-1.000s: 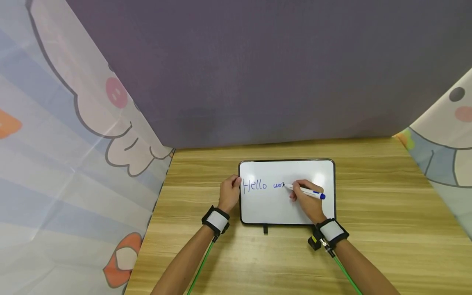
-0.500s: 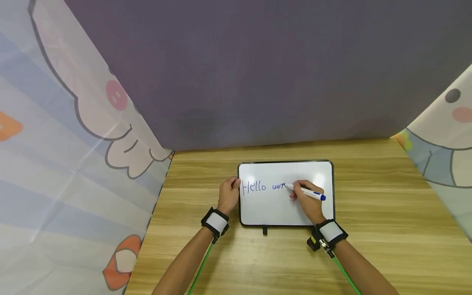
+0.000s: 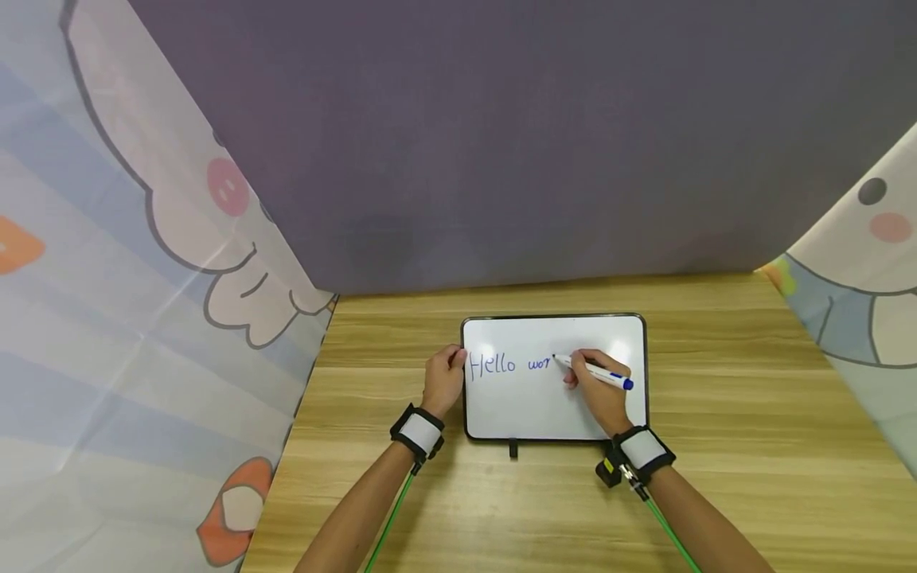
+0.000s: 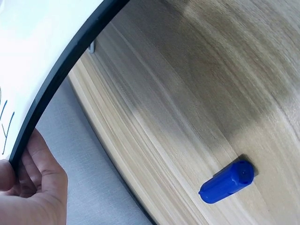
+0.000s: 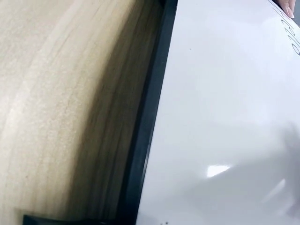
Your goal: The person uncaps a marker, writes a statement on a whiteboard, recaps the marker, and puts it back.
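Observation:
A black-framed whiteboard point(image 3: 530, 410) stands tilted over the table, with blue handwriting point(image 3: 510, 364) reading "Hello wor". My left hand point(image 3: 444, 378) pinches its left edge, thumb on the face and fingers behind the frame, as the left wrist view shows. In my right hand point(image 3: 600, 391) is a white marker point(image 3: 591, 371) with a blue end, its dark tip at the board just right of the "r". The right wrist view takes in the board's lower face and frame, but neither the right hand nor the marker. A blue marker cap point(image 4: 227, 182) lies on the table near my left hand.
The wood-grain table point(image 3: 716, 382) runs back to a grey-purple partition point(image 3: 530, 143). A small black foot point(image 3: 513, 448) juts from the board's lower edge. Cartoon-printed cloth point(image 3: 143, 318) hangs at both sides. Green cables point(image 3: 390, 521) trail from the wrist straps.
The marker tip has finished the stroke of the "r" and sits slightly to its right. My left hand keeps its hold on the board's edge. The head view has shifted slightly.

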The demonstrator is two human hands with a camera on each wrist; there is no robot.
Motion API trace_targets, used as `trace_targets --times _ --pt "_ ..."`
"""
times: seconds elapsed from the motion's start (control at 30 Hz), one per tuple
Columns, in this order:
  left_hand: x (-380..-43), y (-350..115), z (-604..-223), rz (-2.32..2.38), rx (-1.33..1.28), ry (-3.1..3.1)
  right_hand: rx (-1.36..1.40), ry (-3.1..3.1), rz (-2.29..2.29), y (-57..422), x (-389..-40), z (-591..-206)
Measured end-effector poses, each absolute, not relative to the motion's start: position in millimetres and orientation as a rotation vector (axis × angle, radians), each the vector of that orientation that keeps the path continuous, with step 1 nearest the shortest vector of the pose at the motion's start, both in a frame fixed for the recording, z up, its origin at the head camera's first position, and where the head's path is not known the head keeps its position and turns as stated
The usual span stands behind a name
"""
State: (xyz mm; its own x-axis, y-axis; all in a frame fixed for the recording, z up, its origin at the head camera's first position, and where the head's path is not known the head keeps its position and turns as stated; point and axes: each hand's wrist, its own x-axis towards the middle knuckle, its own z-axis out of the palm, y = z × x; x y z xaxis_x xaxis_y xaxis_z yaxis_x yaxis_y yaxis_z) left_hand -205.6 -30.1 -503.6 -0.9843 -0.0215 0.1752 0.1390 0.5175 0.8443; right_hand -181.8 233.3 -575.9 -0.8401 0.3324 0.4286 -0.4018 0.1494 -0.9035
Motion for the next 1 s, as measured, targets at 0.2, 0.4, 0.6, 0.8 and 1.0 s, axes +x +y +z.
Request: trace_targets --times 0.2,0.4,0.6,0.8,1.0 --pt "-205 -29 -504 -1.464 -0.103 -2.601 0.051 -1.897 1.735 234 -183 -579" --pt "-206 -29 -504 -1.467 -0.096 -2.601 0.023 -1.926 1.763 236 -183 -587" --pt "-207 -30 -504 -1.458 -0.106 -2.593 0.022 -1.960 1.760 237 -180 -596" --pt "-207 -29 -500 -1.469 -0.099 -2.587 0.085 -1.926 1.777 237 -177 -594" --pt "-206 -30 -502 -1.482 -0.083 -2.609 0.151 -1.845 1.845 234 -169 -580"
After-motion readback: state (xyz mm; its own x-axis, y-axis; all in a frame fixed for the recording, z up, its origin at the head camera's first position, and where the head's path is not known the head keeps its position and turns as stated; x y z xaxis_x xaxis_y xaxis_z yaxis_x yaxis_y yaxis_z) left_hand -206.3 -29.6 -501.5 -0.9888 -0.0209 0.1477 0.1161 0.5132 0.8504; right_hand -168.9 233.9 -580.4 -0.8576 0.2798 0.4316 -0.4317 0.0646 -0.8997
